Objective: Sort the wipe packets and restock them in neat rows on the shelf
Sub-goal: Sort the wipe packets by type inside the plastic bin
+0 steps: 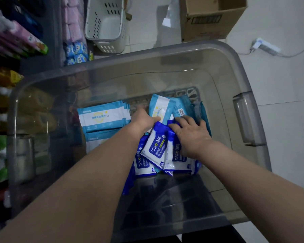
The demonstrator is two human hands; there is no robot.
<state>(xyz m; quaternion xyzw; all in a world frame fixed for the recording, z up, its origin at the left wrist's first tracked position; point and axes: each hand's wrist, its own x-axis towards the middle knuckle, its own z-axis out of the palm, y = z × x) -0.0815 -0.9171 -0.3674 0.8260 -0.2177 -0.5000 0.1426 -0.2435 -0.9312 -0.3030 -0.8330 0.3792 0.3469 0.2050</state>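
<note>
Left hand (146, 120) grips pale packet (161, 106), right hand (189, 133) spread on dark packets (158, 148) | inside bin (182, 48) | basket (104, 32), carton (209, 23)

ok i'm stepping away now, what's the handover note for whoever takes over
Left hand: pinches a light-blue packet in the clear bin.
Right hand: open, flat on the dark-blue packets.
Done: a light-blue stack lies sorted at the bin's left.
To do: finish sorting the mixed pile, then restock all on the shelf in rows.
</note>
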